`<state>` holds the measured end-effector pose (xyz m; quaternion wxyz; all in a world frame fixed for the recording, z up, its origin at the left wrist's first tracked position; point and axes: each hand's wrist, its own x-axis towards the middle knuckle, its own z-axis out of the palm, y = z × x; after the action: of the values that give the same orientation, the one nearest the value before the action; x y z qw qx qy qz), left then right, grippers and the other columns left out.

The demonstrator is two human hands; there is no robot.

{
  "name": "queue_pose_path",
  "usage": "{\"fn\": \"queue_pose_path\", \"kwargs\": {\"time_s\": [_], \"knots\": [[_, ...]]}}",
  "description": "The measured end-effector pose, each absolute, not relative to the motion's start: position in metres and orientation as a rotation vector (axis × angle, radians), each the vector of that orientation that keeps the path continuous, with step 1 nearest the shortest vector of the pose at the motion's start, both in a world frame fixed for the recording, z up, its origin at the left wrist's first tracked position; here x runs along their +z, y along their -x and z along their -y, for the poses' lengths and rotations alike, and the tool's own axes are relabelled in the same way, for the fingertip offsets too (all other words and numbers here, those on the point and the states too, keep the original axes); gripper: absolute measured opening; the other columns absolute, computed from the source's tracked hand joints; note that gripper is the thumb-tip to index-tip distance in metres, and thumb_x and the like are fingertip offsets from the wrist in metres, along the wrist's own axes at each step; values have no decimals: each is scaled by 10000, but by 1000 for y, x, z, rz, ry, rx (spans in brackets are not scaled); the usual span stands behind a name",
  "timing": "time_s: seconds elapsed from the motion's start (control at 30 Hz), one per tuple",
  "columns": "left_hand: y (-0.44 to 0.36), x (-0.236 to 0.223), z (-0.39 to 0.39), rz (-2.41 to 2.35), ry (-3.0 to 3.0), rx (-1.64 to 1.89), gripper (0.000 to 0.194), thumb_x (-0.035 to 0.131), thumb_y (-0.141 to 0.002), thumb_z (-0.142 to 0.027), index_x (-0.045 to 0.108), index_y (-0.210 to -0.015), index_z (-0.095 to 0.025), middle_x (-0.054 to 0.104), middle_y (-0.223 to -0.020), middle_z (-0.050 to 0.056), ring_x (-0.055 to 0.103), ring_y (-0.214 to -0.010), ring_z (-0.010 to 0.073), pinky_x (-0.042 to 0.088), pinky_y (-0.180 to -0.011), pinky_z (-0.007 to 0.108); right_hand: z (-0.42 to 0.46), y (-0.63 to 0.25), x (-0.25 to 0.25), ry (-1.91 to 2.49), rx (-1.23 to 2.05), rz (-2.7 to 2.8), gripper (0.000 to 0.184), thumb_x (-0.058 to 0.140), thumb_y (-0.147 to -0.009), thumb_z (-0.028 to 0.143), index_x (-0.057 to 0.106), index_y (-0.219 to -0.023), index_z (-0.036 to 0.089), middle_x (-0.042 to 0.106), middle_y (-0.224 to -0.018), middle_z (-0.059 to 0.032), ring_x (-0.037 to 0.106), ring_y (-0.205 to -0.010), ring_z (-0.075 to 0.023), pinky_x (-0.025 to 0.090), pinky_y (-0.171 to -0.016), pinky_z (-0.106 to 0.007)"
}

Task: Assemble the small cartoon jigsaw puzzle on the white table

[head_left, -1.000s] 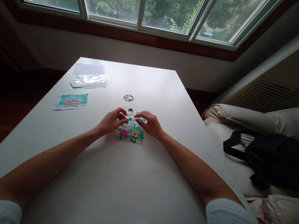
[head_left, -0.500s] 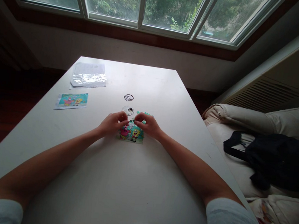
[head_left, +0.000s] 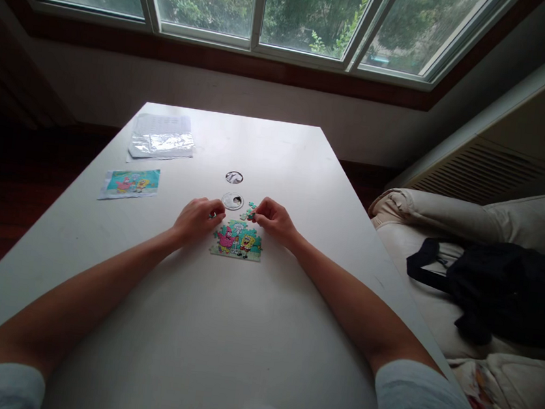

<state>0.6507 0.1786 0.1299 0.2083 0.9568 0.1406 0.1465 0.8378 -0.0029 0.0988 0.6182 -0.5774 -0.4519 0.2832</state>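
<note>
A partly joined jigsaw puzzle (head_left: 237,243) with pink and yellow cartoon figures on a teal background lies flat on the white table (head_left: 219,330). Its upper edge is uneven, with knobs and gaps showing. My left hand (head_left: 198,218) rests beside its upper left corner, fingers curled together; whatever may be between them is hidden. My right hand (head_left: 276,221) is past the upper right corner, thumb and forefinger pinched on a small dark green puzzle piece (head_left: 251,216). Several loose teal puzzle pieces (head_left: 244,215) lie by those fingertips, partly covered by the hand.
Beyond the puzzle are two round inserts in the tabletop, a near one (head_left: 232,201) and a far one (head_left: 234,178). At left lie a picture sheet (head_left: 132,182) with the same cartoon and papers under clear plastic (head_left: 162,138). A dark bag (head_left: 508,294) sits on the sofa (head_left: 424,212).
Both hands have drawn apart from the puzzle's top edge, left hand to the left, right hand to the right toward the loose pieces. The puzzle's upper part is now uncovered.
</note>
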Motion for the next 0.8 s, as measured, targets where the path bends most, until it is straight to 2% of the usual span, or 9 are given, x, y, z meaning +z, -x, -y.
{"fn": "queue_pose_path", "kwargs": {"time_s": [0.13,0.3,0.57,0.7,0.8], "knots": [[-651,130,-182,-387,-2655,391,164,550,-896,-314,691,-923,-234,693,-841,29,622,-784,206,430,-722,313,4,-840,100,1314,679,1027,225,744,-782,332,592,-846,179,685,-766,-10,661,-727,-144,510,-663,-270],[-651,130,-184,-356,-2641,390,174,546,-896,-311,698,-924,-232,699,-854,34,619,-799,213,441,-743,323,3,-840,99,1306,695,1033,232,741,-794,338,642,-923,172,693,-817,-19,656,-747,-143,532,-713,-292],[-652,131,-184,-349,-2633,379,188,554,-891,-322,715,-922,-229,710,-858,40,614,-829,224,453,-764,334,4,-842,99,1439,630,1065,214,706,-812,323,701,-962,171,712,-883,-35,628,-775,-147,506,-715,-287],[-652,131,-184,-354,-2633,376,186,557,-892,-317,720,-913,-230,710,-847,38,610,-816,221,448,-758,329,3,-843,98,1481,582,1096,163,685,-810,292,684,-925,176,701,-875,-29,613,-747,-140,481,-671,-271],[-652,131,-184,-336,-2636,377,180,553,-895,-313,715,-905,-234,707,-845,33,607,-821,220,441,-751,326,1,-841,96,1400,653,1074,149,646,-835,277,635,-952,186,720,-926,-41,647,-807,-154,484,-676,-269]]}}
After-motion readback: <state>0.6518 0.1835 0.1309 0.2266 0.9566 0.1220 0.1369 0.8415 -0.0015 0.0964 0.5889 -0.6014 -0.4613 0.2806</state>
